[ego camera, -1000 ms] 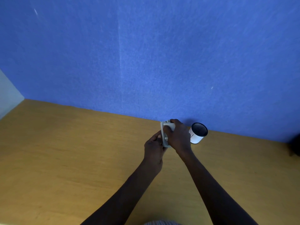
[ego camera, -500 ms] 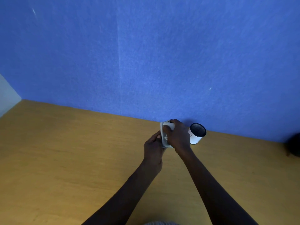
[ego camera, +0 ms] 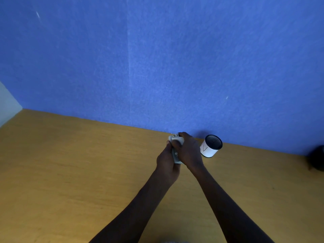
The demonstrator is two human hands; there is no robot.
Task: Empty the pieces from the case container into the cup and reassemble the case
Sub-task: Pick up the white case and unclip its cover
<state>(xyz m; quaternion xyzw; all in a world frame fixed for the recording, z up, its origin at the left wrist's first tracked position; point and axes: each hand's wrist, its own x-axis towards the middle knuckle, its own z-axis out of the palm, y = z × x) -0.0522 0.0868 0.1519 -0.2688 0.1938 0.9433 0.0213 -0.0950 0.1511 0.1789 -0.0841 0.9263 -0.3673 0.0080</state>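
Case container (ego camera: 175, 149), a small pale grey-white plastic thing, sat a little right of the frame's centre, held above the wooden table (ego camera: 73, 163) between both hands. Most of it was hidden; only its upper end and a strip of its left side showed between the fingers, and whether it was open or closed could not be told. The left hand (ego camera: 168, 163) came up from below and cupped the lower part of the case, its thumb pressed against the left edge and its fingers curled shut around the body. The right hand (ego camera: 190, 151) lay over the case from the right, fingers wrapped together across its top and front, clamped on it as well. The 2 hands touched each other around the case. Both forearms ran bare from the bottom of the frame up to the middle.

Just beside the right hand, to its right, stood the cup (ego camera: 211, 146), a white cylinder with a dark inside and a thin V-shaped mark on its wall. It rested on the table close to the blue wall (ego camera: 175, 58) and looked tilted by the wide lens. Its contents could not be made out. At the far right edge of the frame a dark rounded object (ego camera: 317, 160) sat partly cut off.
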